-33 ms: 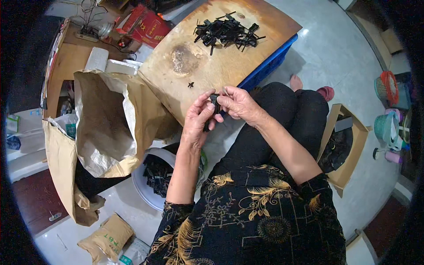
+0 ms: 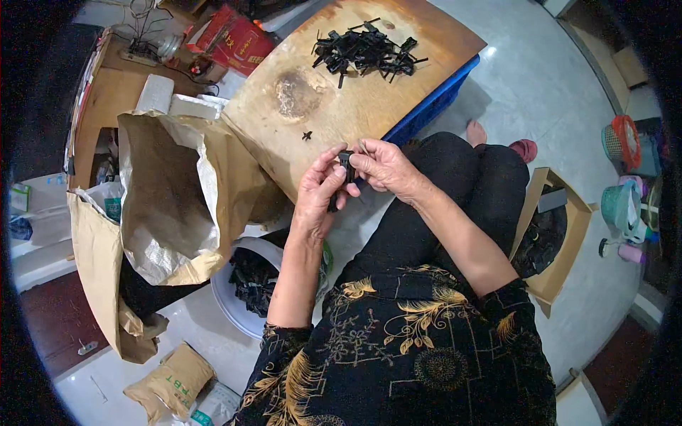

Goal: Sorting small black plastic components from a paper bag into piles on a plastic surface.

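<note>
Between thumb and fingers, my left hand (image 2: 321, 183) grips a small black plastic part (image 2: 345, 162), held upright just off the near edge of the wooden board (image 2: 263, 99). My right hand (image 2: 387, 169) is closed in a pinch against that part's upper end. Something thin shows at its fingertips, too small to name. A heap of similar black plastic parts (image 2: 366, 50) lies at the board's far side. One tiny black piece (image 2: 307, 136) sits alone on the board, nearer my hands.
The board rests on a blue crate (image 2: 433, 99). To the left stands an open brown paper sack (image 2: 234, 153); below it, a white tub (image 2: 226, 302) holds more black parts. An open cardboard box (image 2: 561, 280) with black contents is right of my legs. A red box (image 2: 231, 42) stands behind.
</note>
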Demonstrator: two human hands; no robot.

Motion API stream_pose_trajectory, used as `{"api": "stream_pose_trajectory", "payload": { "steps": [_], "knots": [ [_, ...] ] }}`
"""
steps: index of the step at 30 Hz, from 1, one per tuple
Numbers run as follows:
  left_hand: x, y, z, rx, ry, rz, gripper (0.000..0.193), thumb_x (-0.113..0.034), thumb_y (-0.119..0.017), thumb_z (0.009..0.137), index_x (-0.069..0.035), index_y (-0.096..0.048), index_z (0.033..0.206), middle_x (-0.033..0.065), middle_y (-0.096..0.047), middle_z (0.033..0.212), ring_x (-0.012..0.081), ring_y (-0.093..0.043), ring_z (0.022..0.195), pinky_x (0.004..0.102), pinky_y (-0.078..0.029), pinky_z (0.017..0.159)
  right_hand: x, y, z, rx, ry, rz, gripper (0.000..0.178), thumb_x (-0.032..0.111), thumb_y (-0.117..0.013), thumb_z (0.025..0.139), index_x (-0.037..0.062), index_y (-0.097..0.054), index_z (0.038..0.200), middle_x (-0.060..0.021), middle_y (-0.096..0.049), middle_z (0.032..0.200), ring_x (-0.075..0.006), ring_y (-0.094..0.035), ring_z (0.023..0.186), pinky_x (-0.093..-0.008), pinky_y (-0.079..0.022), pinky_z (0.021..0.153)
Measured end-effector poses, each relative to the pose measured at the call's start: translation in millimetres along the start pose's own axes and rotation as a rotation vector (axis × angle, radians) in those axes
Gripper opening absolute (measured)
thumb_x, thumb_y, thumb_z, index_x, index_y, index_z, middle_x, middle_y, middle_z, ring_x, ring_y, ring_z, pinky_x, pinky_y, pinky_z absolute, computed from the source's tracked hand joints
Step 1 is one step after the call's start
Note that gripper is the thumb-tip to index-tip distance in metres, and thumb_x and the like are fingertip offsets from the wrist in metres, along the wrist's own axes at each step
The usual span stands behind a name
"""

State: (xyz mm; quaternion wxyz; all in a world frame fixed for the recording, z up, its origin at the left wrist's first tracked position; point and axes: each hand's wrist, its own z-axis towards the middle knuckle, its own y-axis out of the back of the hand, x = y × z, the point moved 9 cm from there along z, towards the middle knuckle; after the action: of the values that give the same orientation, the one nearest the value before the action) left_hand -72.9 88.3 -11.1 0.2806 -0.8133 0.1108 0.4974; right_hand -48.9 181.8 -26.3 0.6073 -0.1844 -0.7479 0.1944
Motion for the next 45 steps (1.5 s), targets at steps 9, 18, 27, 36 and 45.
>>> {"api": "stream_pose_trajectory", "payload": {
  "steps": [9, 18, 27, 36, 45],
  "knots": [
    [-2, -7, 7, 0.067, -0.132, 0.471, 0.041, 0.003, -0.051, 0.08, -0.003, -0.04, 0.12, 0.0025, -0.051, 0.075, 0.0096, -0.052, 0.062, 0.0198, -0.041, 0.048, -5, 3, 11, -0.028, 0.12, -0.277, 0.015, 0.019, -0.052, 0.088, 0.0081, -0.048, 0.079, 0.0082, -0.041, 0.063, -0.0001, -0.032, 0.051, -0.0171, -0.025, 0.043],
    [6, 16, 16, 0.102, -0.057, 0.415, 0.035, 0.0, -0.046, 0.084, -0.005, -0.033, 0.116, 0.0055, -0.052, 0.075, 0.01, -0.053, 0.058, 0.0213, -0.041, 0.046, -10, -15, 10, 0.042, 0.022, -0.382, 0.027, 0.028, -0.038, 0.094, 0.0046, -0.049, 0.088, 0.003, -0.044, 0.062, -0.0036, -0.037, 0.054, -0.0186, -0.029, 0.047],
    [7, 16, 21, 0.004, -0.142, 0.541, 0.027, 0.0, -0.048, 0.083, -0.005, -0.035, 0.106, 0.0071, -0.052, 0.067, 0.0116, -0.053, 0.057, 0.0245, -0.042, 0.047, -8, -7, 16, -0.064, 0.083, -0.641, 0.021, 0.019, -0.043, 0.091, 0.0005, -0.049, 0.084, -0.0034, -0.046, 0.06, -0.0103, -0.045, 0.056, -0.0265, -0.039, 0.052],
    [-11, 17, 7, -0.145, -0.438, 0.851, 0.025, -0.007, -0.05, 0.081, -0.004, -0.038, 0.103, 0.0108, -0.044, 0.064, 0.0186, -0.043, 0.055, 0.0318, -0.038, 0.051, -7, -12, 17, -0.056, 0.195, -0.82, 0.017, 0.017, -0.045, 0.087, -0.0003, -0.049, 0.086, -0.0225, -0.054, 0.077, -0.0408, -0.054, 0.076, -0.0407, -0.043, 0.059],
    [-29, 82, -91, -0.375, -0.418, 1.248, 0.03, -0.007, -0.049, 0.079, 0.001, -0.042, 0.108, 0.0154, -0.052, 0.087, 0.0314, -0.053, 0.079, 0.0352, -0.043, 0.077, -29, -29, 3, 0.172, 0.074, -0.704, 0.027, 0.026, -0.046, 0.089, 0.0003, -0.051, 0.086, -0.0135, -0.054, 0.07, -0.0193, -0.054, 0.065, -0.0333, -0.042, 0.061]
  ]
}}
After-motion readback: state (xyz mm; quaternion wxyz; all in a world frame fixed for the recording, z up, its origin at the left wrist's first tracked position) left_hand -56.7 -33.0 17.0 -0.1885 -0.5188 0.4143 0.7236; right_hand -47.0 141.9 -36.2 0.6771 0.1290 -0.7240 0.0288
